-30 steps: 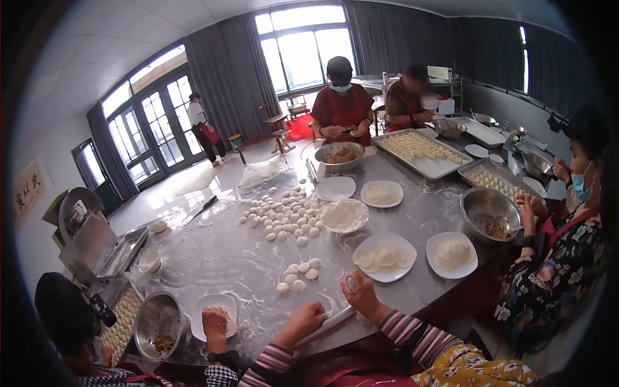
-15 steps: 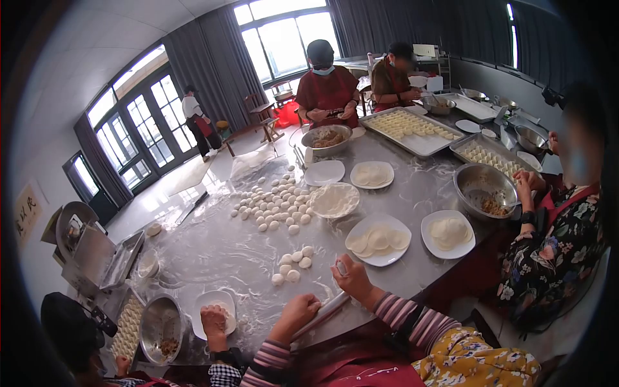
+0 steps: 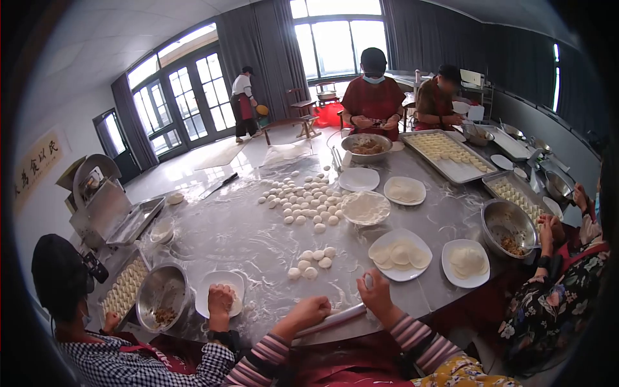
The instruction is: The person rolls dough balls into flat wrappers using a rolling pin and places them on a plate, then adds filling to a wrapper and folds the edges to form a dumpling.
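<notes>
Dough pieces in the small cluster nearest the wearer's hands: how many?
7 dough pieces: three at the back, two in the middle, two in front, toward the left hand. None looks hidden.

Striped sleeves (image 3: pixel 422 338), yellow floral fabric (image 3: pixel 454 374), maroon apron (image 3: pixel 348 369)

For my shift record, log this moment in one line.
left hand curled over table | right hand gripping pale object | nearby: dough pieces, dough rounds on plate, flour bowl

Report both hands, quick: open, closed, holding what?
Left hand: closed, fingers curled, low over the table; anything inside can't be told.
Right hand: closed on a small pale thing, too hidden to identify.
</notes>
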`<act>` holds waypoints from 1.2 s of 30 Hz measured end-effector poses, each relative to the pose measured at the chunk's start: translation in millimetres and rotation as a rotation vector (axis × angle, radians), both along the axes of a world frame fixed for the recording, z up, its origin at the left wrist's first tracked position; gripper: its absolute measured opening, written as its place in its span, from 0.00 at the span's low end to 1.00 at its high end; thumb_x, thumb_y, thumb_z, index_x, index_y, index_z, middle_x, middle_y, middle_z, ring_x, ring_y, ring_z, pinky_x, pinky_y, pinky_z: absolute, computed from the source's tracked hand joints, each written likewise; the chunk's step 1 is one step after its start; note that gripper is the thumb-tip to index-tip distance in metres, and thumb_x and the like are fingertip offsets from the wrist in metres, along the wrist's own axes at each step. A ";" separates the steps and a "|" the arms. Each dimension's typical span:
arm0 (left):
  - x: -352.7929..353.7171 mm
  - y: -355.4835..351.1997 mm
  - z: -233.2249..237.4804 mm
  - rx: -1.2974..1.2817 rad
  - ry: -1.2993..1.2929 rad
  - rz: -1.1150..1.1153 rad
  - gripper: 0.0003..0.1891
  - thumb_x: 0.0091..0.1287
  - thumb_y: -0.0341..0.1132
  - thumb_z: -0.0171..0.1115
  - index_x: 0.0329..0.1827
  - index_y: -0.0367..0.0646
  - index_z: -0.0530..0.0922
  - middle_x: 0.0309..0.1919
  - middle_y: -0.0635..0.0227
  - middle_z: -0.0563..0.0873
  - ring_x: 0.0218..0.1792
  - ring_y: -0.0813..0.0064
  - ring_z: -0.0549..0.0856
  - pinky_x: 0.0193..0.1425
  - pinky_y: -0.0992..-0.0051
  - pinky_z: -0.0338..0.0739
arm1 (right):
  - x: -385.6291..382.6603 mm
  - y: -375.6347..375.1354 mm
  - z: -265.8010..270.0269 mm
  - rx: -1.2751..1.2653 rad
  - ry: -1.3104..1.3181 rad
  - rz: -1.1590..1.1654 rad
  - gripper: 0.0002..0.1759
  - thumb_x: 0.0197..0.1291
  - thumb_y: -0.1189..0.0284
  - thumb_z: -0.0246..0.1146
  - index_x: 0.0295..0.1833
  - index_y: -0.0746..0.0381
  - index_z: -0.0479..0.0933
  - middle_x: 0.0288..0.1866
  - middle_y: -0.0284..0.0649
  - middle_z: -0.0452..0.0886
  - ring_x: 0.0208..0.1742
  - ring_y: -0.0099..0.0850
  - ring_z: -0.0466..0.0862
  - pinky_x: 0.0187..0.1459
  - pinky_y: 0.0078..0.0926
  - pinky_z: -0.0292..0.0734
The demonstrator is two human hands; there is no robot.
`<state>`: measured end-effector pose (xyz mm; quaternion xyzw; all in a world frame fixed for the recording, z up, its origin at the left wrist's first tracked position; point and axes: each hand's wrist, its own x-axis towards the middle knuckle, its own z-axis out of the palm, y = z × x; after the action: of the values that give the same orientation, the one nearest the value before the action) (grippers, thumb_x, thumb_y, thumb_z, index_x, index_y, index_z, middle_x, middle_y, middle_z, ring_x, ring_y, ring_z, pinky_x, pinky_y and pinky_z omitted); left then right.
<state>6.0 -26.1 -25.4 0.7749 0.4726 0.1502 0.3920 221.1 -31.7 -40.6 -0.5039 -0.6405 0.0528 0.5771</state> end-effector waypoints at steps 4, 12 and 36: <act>5.4 14.8 -6.4 0.060 0.048 -0.023 0.10 0.56 0.35 0.64 0.36 0.39 0.81 0.30 0.54 0.84 0.33 0.58 0.84 0.40 0.64 0.76 | -8.7 25.0 2.2 0.033 0.033 0.046 0.14 0.51 0.76 0.66 0.39 0.62 0.68 0.23 0.52 0.76 0.26 0.55 0.79 0.25 0.44 0.72; -7.2 7.9 -15.7 -0.010 -0.089 -0.042 0.08 0.59 0.32 0.64 0.36 0.36 0.79 0.29 0.57 0.84 0.31 0.67 0.83 0.37 0.69 0.76 | 12.8 -47.7 -4.6 0.001 -0.116 -0.016 0.14 0.50 0.76 0.68 0.38 0.61 0.68 0.24 0.50 0.76 0.26 0.53 0.79 0.25 0.43 0.72; 6.6 4.1 -0.6 0.086 0.065 -0.107 0.11 0.63 0.37 0.58 0.38 0.36 0.78 0.33 0.50 0.84 0.36 0.53 0.84 0.41 0.63 0.76 | -6.8 15.1 0.5 -0.004 0.022 0.006 0.13 0.51 0.77 0.67 0.38 0.61 0.69 0.24 0.50 0.76 0.27 0.53 0.79 0.25 0.40 0.72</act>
<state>12.7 -22.0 -26.0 0.8196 0.4359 0.1237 0.3505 214.2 -16.6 -40.1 -0.5024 -0.6356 0.0611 0.5830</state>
